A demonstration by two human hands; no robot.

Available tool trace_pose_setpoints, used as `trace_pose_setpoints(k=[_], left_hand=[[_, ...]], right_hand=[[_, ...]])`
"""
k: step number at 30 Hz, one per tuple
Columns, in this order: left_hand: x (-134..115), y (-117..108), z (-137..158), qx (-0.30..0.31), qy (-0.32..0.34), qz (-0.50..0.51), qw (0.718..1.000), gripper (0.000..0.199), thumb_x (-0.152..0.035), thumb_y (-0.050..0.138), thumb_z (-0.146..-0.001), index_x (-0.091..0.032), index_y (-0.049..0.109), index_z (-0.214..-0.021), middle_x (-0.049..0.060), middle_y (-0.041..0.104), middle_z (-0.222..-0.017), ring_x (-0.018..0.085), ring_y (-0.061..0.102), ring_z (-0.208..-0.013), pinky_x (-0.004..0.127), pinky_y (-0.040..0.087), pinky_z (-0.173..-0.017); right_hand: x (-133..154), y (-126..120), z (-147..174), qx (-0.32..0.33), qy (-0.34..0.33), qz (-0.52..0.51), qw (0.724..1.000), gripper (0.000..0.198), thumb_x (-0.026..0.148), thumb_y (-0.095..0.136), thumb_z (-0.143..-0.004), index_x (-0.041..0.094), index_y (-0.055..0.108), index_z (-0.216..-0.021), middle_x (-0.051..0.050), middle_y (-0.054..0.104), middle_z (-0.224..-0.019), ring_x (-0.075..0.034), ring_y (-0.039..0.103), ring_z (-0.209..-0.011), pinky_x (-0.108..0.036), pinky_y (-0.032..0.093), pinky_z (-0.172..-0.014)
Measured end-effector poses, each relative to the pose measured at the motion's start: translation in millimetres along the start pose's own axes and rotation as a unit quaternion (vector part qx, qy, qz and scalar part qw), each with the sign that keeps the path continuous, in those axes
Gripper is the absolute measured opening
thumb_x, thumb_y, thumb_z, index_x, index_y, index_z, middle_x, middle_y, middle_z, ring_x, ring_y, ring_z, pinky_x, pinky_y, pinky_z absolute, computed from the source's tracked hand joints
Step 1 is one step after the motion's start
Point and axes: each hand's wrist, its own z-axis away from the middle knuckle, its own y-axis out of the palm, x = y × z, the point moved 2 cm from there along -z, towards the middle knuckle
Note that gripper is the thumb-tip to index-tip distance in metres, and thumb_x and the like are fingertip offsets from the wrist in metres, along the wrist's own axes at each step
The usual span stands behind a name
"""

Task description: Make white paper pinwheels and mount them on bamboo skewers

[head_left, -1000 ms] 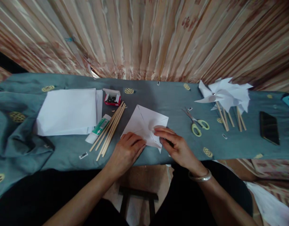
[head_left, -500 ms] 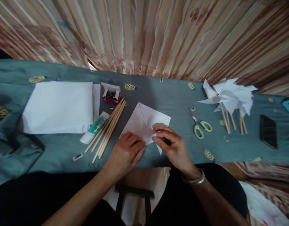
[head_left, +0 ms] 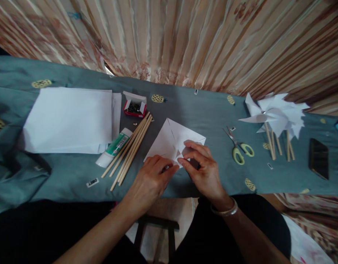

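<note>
A white paper square (head_left: 171, 137) lies turned on one corner on the cloth, with lines or slits running in from its corners. My left hand (head_left: 153, 176) is closed on its near left edge, fingers curled and thumb toward the middle. With thumb and fingertips my right hand (head_left: 203, 167) pinches a flap of the same paper, bent up close to the left fingertips. A bangle is on the right wrist. The flap's exact fold is partly hidden by the fingers.
To the left are a paper stack (head_left: 66, 121), a glue stick (head_left: 115, 146), several wooden sticks (head_left: 134, 150) and a small box (head_left: 135, 106) of metal pieces. On the right lie scissors (head_left: 237, 146), paper pinwheels (head_left: 276, 112) on sticks and a dark phone (head_left: 319, 158). A curtain (head_left: 169, 40) hangs behind.
The near right flap, which pointed down toward me, is now lifted and bent inward by my right hand. My left fingers have come closer to it. The view has shifted slightly.
</note>
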Motion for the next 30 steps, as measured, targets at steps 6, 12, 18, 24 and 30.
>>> trace_pose_setpoints(k=[6,12,18,24,30], left_hand=[[0.9,5.8,3.1,-0.017,-0.018,0.02,0.999,0.019,-0.019,0.048,-0.095,-0.017,0.065,-0.106,0.006,0.065,-0.089,0.021,0.055,-0.083,0.037,0.047,-0.073],[0.0,6.8,3.6,-0.006,-0.026,0.02,0.999,0.02,-0.018,0.048,-0.095,-0.016,0.065,-0.106,0.007,0.065,-0.089,0.02,0.055,-0.085,0.037,0.046,-0.074],[-0.3,6.8,4.4,-0.011,-0.02,0.018,1.0,0.02,-0.019,0.048,-0.096,-0.017,0.065,-0.106,0.006,0.065,-0.088,0.02,0.055,-0.084,0.036,0.046,-0.073],[-0.4,5.9,3.3,-0.003,-0.018,0.013,1.0,0.018,-0.017,0.05,-0.095,-0.015,0.065,-0.104,0.006,0.065,-0.088,0.02,0.055,-0.084,0.036,0.047,-0.074],[-1.3,3.8,1.7,-0.002,-0.012,0.005,1.0,0.016,-0.017,0.051,-0.094,-0.016,0.066,-0.101,0.005,0.066,-0.086,0.019,0.055,-0.082,0.035,0.047,-0.073]], right_hand=[[1.1,1.1,-0.8,-0.001,-0.01,0.021,1.0,0.005,0.028,0.067,-0.084,0.025,0.064,-0.082,-0.007,0.065,-0.119,-0.026,0.055,-0.117,-0.051,0.045,-0.101],[1.4,1.1,-1.5,0.001,-0.006,0.021,1.0,0.006,0.029,0.068,-0.084,0.025,0.063,-0.083,-0.006,0.065,-0.118,-0.027,0.056,-0.115,-0.051,0.046,-0.1],[0.8,1.1,-1.4,0.003,-0.005,0.017,1.0,0.006,0.03,0.067,-0.084,0.026,0.063,-0.084,-0.006,0.065,-0.119,-0.027,0.056,-0.116,-0.052,0.044,-0.101],[0.8,1.1,-0.9,0.006,-0.009,0.024,1.0,0.007,0.029,0.068,-0.084,0.025,0.063,-0.084,-0.007,0.065,-0.119,-0.026,0.055,-0.116,-0.051,0.045,-0.1],[1.0,1.4,-0.2,0.006,-0.011,0.029,1.0,0.006,0.03,0.067,-0.085,0.025,0.064,-0.084,-0.006,0.065,-0.12,-0.027,0.055,-0.117,-0.052,0.045,-0.101]])
